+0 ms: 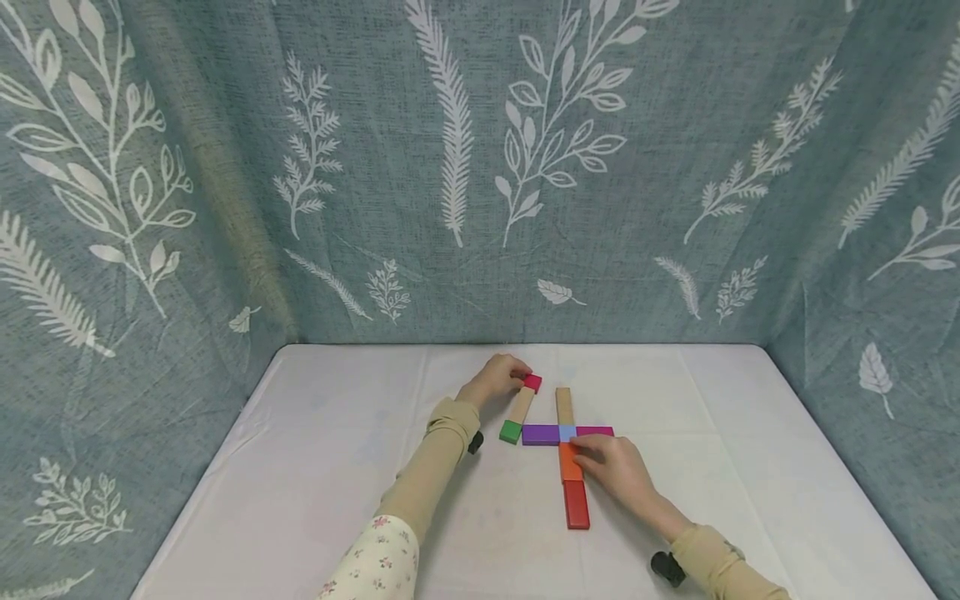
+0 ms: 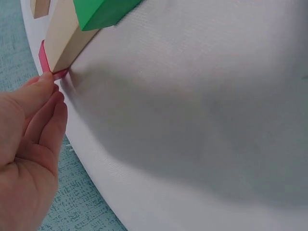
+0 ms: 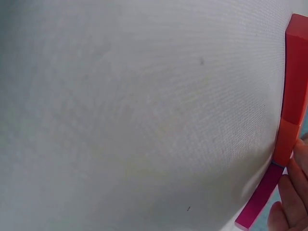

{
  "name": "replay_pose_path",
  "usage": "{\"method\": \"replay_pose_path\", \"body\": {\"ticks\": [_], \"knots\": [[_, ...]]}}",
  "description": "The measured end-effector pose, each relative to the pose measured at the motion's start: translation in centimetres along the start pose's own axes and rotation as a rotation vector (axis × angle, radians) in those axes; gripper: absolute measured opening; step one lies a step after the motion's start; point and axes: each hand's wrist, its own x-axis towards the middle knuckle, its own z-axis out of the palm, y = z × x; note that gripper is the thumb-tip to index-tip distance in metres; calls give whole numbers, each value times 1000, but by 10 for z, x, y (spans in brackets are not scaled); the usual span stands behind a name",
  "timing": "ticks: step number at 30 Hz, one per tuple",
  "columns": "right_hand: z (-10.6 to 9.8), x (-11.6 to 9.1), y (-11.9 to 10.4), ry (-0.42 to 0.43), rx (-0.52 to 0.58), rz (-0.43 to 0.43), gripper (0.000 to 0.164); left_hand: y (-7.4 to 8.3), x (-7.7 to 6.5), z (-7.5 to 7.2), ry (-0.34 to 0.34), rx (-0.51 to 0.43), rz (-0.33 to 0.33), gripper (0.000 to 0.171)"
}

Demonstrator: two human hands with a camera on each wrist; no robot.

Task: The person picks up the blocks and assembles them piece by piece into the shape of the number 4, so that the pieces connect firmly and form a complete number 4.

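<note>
My left hand [image 1: 498,378] is at the far end of a short row, its thumb and fingertips pinching a small red block [image 1: 532,382]. That block meets one end of a plain wooden block [image 1: 522,405]; a green block [image 1: 511,432] sits at the other end. Beside this row lies a cross of blocks, with a light blue block [image 1: 567,433] at its centre. My right hand [image 1: 617,471] rests its fingertips by the light blue block and the orange block [image 1: 571,462], fingers fairly straight. In the right wrist view, those fingers [image 3: 293,199] partly leave the frame.
The cross also has a purple block [image 1: 541,435] on the left, a magenta block [image 1: 596,431] on the right, a plain wooden block [image 1: 564,405] at the far end and a longer red block [image 1: 576,504] nearest me. A patterned curtain [image 1: 480,167] hangs behind the white-covered table [image 1: 315,467].
</note>
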Motion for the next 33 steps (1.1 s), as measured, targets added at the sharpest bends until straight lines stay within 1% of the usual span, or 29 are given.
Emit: {"method": "replay_pose_path", "body": {"ticks": [2,3,4,5,7,9,13,19,24,28,33], "knots": [[0,0,0,-5,1,-4,31,43,-33,-28,10,0,-20,27],[-1,0,0,-6,-1,-6,31,61,-46,-39,8,-11,-47,27],[-1,1,0,-8,1,-8,31,71,-54,-45,25,-9,-45,27],[-1,1,0,-10,3,-12,31,78,-61,-49,39,-10,-39,27],[-2,2,0,-14,6,-19,31,85,-69,-55,60,-4,-38,27],[-3,3,0,-18,5,-30,31,85,-72,-59,74,-26,-35,27],[-5,6,0,-31,-13,-49,31,80,-76,-64,88,-42,-20,27],[-7,10,3,-40,-51,-69,31,71,-80,-67,111,-51,-37,28],[-9,14,4,-47,-53,-78,33,67,-86,-70,140,-46,-34,27],[-9,15,6,-37,-48,-83,35,65,-91,-72,151,-59,-29,27],[-11,16,10,-28,-30,-93,34,63,-98,-71,170,-81,-43,27]]}}
